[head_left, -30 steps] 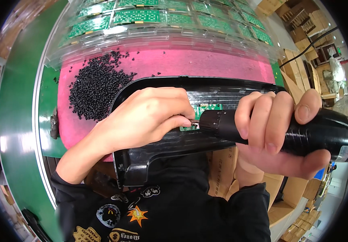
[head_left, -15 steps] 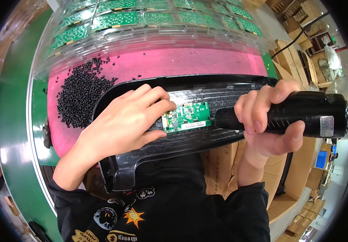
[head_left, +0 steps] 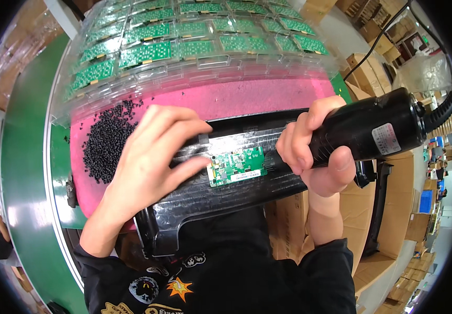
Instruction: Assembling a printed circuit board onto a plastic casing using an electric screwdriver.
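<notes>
My left hand lies flat, palm down, fingers spread and reaching right. My right hand is curled in a tight fist, forearm rising from below in a dark sleeve.

Position: one head-worn fisheye view, above the work.
Facing: steeply down over the person's chest onto the black plastic housing and pink mat.
Nearness: close; both hands fill the middle.
Edges: straight lines bend toward the rim.
Overlap: single view, nothing shared.
</notes>
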A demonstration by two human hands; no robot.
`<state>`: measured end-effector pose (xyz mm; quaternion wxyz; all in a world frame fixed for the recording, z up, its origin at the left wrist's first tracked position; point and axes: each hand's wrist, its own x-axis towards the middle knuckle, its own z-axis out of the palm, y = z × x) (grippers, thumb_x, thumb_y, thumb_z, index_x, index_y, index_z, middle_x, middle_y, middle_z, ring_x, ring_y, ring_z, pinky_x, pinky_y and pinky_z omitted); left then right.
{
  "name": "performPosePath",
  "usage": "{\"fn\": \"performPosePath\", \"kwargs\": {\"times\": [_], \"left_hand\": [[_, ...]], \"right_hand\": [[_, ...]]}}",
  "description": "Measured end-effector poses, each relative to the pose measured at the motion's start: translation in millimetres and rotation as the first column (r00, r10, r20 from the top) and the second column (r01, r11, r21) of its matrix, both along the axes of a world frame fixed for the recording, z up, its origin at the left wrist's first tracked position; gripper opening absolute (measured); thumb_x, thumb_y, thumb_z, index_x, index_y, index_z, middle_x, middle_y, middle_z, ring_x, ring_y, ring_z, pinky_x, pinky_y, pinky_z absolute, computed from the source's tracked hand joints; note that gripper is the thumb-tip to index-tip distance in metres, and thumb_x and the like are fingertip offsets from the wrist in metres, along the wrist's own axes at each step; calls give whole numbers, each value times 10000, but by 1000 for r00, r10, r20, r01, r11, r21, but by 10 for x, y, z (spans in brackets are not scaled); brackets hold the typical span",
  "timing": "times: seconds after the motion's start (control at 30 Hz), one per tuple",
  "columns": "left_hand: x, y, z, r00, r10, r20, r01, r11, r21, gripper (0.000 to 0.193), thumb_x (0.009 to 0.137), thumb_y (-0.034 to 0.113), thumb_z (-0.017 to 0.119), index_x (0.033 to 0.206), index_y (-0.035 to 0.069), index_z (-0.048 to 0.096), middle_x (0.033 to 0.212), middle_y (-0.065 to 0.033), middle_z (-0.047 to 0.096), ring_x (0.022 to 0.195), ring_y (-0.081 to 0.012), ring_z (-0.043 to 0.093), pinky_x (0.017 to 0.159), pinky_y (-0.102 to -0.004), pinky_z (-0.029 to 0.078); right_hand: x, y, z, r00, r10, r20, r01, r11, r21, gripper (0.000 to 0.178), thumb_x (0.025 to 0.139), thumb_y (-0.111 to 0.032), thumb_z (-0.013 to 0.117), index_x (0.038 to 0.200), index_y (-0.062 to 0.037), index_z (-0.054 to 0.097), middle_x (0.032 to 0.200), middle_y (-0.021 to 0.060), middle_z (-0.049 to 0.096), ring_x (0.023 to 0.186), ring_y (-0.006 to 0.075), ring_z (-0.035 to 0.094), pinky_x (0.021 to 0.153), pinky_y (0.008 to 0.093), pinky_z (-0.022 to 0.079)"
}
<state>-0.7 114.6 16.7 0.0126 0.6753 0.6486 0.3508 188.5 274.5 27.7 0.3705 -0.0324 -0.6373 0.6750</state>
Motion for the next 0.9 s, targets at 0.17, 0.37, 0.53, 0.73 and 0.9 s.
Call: {"fn": "performPosePath", "kwargs": {"times": [0.17,0.37,0.53,0.73,0.9], "left_hand": [[-110,-27,-74,980,145,-137,-159,983,-98,296,773,44,738,1046,7,630,978,-138,616,945,-330,576,842,-395,468],[-94,-21,-58,981,171,-85,-186,962,-203,184,798,15,694,961,-27,620,898,-202,614,854,-408,594,757,-434,472],[-78,-15,-26,988,153,-31,-155,946,-284,121,778,-11,665,853,-13,569,819,-212,588,761,-433,557,683,-454,455],[-184,-662,343,929,247,-275,-198,961,195,154,907,38,607,1016,-70,607,973,-153,660,916,-252,623,854,-333,493],[-419,-1069,203,752,650,112,-562,543,624,151,885,73,721,1002,-23,714,962,-149,706,893,-281,657,821,-357,537]], "right_hand": [[31,139,55,998,-37,58,49,969,-243,402,932,-485,592,968,-105,465,591,-28,444,484,99,424,554,276,391],[105,651,59,949,-265,170,307,656,-689,170,915,-164,664,953,-18,585,885,59,589,852,184,587,825,457,546],[598,609,239,984,-166,67,176,816,-551,318,914,-65,631,1201,13,516,1083,95,587,996,196,622,825,432,586],[1536,1295,569,667,-745,9,734,659,165,253,927,-87,601,1167,-34,542,1035,39,586,917,113,584,773,292,525],[3815,2181,-740,-112,-963,245,820,50,571,422,843,-208,689,1165,17,535,1030,105,622,965,197,610,854,329,504]]}}
